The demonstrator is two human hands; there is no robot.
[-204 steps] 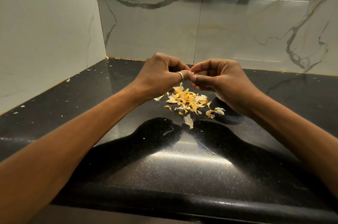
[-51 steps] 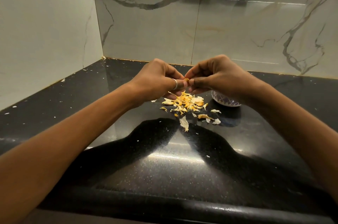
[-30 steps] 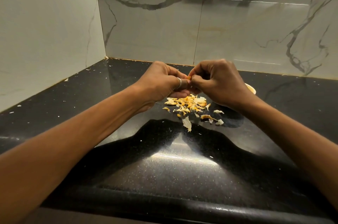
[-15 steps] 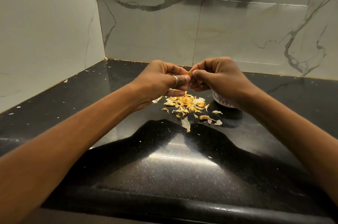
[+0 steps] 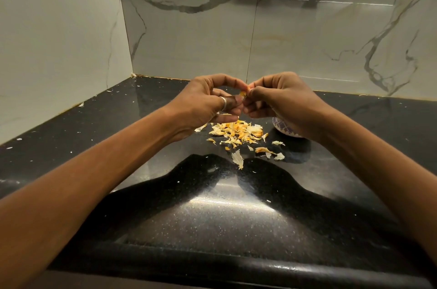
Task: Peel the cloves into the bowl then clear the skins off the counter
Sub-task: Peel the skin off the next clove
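Your left hand (image 5: 203, 102) pinches the garlic clove (image 5: 243, 93) from the left; your right hand (image 5: 281, 99) meets it from the right, both sets of fingers closed on it above the counter (image 5: 212, 213). Only a small yellowish sliver shows; its long axis is unclear. Skins (image 5: 236, 132) lie directly below, and the patterned bowl (image 5: 283, 129) sits under your right wrist, nearer that hand.
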